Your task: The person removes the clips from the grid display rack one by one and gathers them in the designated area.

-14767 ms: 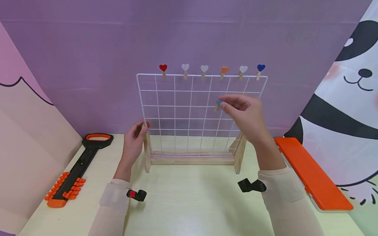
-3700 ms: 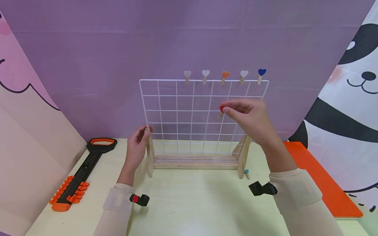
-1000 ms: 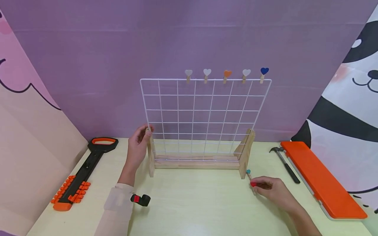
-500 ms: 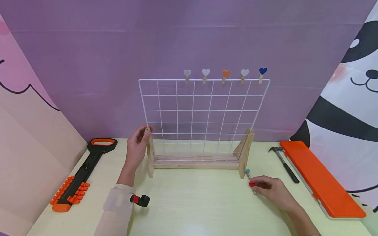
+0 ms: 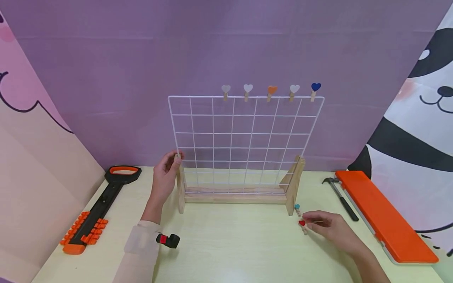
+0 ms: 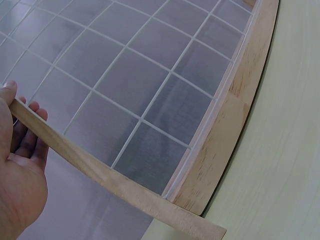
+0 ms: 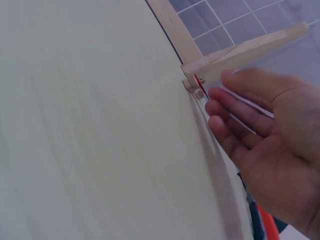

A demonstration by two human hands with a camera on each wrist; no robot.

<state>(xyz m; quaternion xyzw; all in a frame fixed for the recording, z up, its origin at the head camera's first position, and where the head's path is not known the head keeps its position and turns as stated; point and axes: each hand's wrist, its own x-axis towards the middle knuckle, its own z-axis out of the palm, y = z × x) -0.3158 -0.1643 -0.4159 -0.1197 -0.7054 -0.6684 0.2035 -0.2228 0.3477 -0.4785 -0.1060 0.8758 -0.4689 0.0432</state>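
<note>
A white wire grid [image 5: 244, 133] stands upright in a wooden base [image 5: 235, 197]. Clipped along its top wire are several heart clothespins: white ones [image 5: 248, 89], an orange one [image 5: 272, 90] and, at the right end, a blue one [image 5: 316, 87]. My left hand [image 5: 164, 173] grips the base's left upright [image 6: 90, 170] between thumb and fingers. On the table by the right upright [image 5: 295, 186] lie a teal heart clothespin [image 5: 297, 207] and a red heart clothespin [image 5: 302, 223]. Just beside the red one, my right hand [image 5: 330, 228] has thumb and fingers apart, holding nothing.
At the far right lie a claw hammer [image 5: 341, 198] and a long orange case [image 5: 385, 216]. A black and orange tool [image 5: 100, 204] with orange prongs lies on the left. Behind the grid hangs a purple backdrop [image 5: 106, 59].
Earlier my right hand held the teal clothespin, then the red one, off the grid's top left. Both now lie on the table; the right fingers have just let go of the red one.
</note>
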